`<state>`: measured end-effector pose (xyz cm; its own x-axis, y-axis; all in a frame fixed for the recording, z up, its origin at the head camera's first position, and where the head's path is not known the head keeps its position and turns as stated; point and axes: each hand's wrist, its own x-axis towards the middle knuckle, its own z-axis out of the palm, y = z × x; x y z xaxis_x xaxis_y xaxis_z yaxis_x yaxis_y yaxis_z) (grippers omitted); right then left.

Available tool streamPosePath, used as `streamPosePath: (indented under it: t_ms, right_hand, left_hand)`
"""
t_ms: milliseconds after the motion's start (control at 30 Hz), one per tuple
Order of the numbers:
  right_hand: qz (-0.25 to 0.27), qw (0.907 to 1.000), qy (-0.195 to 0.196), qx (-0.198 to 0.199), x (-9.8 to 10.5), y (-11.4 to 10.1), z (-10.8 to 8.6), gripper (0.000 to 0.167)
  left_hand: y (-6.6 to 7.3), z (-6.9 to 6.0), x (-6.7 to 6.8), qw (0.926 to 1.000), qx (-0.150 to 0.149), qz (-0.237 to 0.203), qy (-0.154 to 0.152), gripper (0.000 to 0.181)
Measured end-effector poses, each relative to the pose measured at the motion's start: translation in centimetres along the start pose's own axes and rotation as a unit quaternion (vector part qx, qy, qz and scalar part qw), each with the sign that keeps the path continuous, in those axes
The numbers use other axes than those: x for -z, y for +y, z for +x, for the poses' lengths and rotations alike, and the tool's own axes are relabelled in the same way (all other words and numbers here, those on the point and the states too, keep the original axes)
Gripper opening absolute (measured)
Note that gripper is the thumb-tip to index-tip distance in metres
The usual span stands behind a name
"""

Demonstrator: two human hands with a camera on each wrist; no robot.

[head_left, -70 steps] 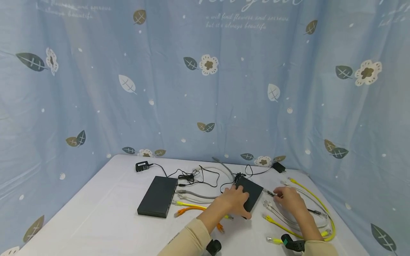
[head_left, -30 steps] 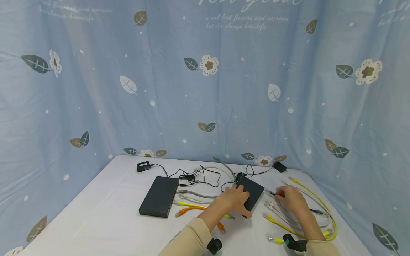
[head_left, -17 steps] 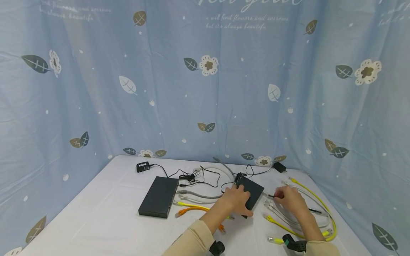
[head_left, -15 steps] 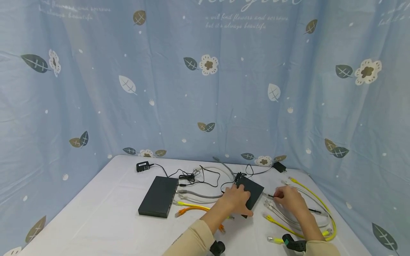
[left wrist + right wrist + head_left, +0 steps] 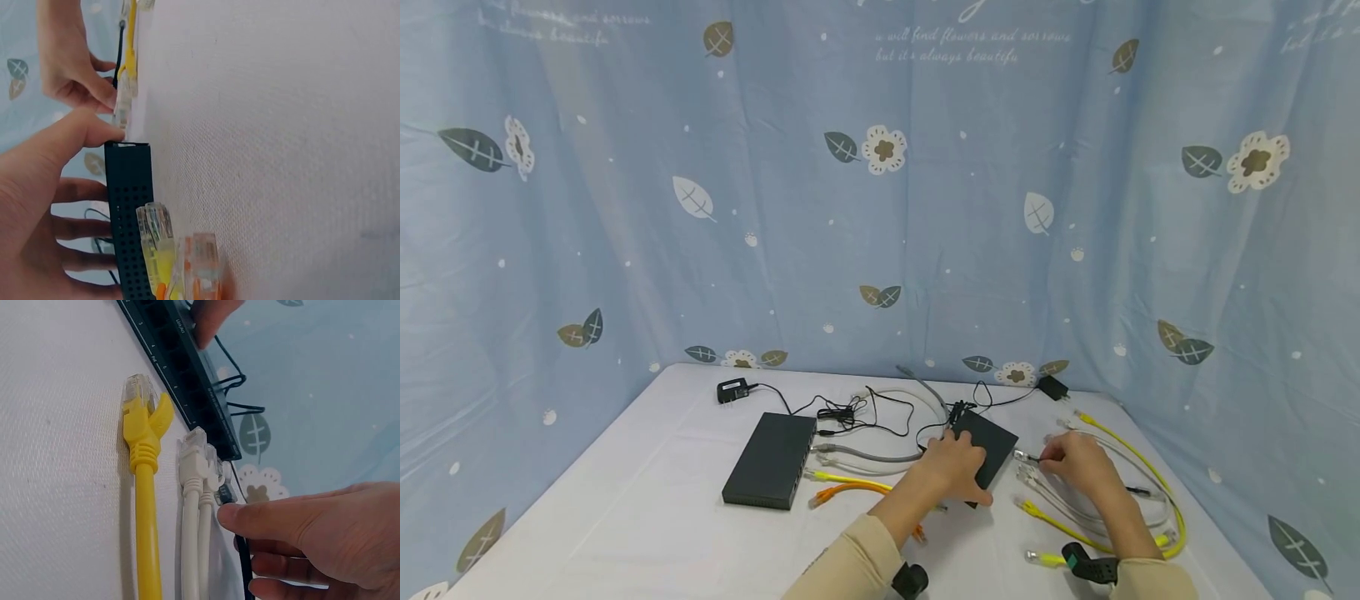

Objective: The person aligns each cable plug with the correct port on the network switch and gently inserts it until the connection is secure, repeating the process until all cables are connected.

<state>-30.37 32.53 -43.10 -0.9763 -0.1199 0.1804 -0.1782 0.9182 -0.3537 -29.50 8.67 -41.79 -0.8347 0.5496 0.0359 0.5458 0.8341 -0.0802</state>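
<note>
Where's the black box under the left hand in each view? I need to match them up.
Head: black box right of centre, lower half, under the left hand.
Left wrist: lower left, holed side showing.
Right wrist: top centre, port row showing.
Shared landmark: the right hand pinching a black cable.

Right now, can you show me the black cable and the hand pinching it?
Black Ethernet cable [image 5: 244,565]: right wrist view, on its cord below the plug.
Right hand [image 5: 1081,467]: head view, on the back of the hand.
</note>
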Motion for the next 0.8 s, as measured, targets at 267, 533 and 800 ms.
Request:
streamPosePath:
  t_ms: [267,533,800]
  right_hand:
    - [-0.003,1.0000,-0.001,0.008,-0.33,0.17,0.18,0.007]
    - [-0.004,1.0000,-0.003,0.001,-0.42,0.13,0.10,0.005]
    - [-0.014,0.9998,0.003,0.016,-0.47,-0.09,0.11,0.005]
  left_hand:
    - [-0.31,-0.20,0.00,0.9999,-0.004,-0.010,-0.006,0.057]
    - [-0.46,-0.64,0.17,0.9999,-0.009,-0.014,-0.004,0.058]
    - [-0.69,-0.67,0.03,0.9997,-0.011,-0.020,-0.007,0.062]
